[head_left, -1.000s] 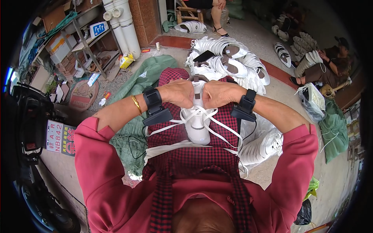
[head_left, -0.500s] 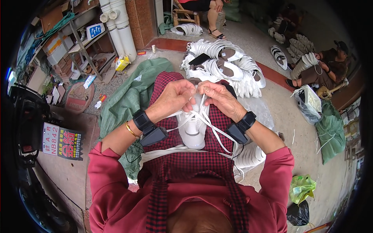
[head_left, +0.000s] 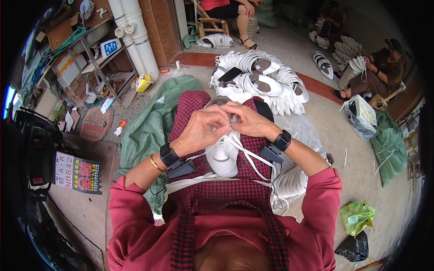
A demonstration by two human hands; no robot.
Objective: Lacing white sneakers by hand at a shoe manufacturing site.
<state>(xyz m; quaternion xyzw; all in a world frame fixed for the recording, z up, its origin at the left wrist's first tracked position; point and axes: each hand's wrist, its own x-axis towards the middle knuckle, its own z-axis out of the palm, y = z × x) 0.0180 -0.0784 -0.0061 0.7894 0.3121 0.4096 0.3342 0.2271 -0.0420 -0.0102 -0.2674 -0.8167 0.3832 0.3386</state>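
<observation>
On my lap, over the checked apron (head_left: 226, 192), lies a white mesh shoe upper (head_left: 222, 166) with its rounded end toward me. White shoelace (head_left: 256, 156) trails from its middle across the apron to the right. My left hand (head_left: 204, 130) is closed in a pinch above the upper, thumb and fingertips on the lace. Facing it, my right hand (head_left: 253, 121) pinches lace too, and the fingertips of both hands nearly meet. They hide the eyelets and the exact grip on the lace.
Beyond my knees lies a pile of white shoe uppers (head_left: 266, 83) with a dark phone (head_left: 230, 74) on it. A green sack (head_left: 151, 108) lies at the left. More stacked uppers (head_left: 294, 180) stand by my right side. Two co-workers (head_left: 384, 72) (head_left: 246, 11) sit farther off.
Both hands have drawn closer together over the upper, fingertips now bunched. The right hand has turned inward and lowered slightly. The whole view has shifted a little.
</observation>
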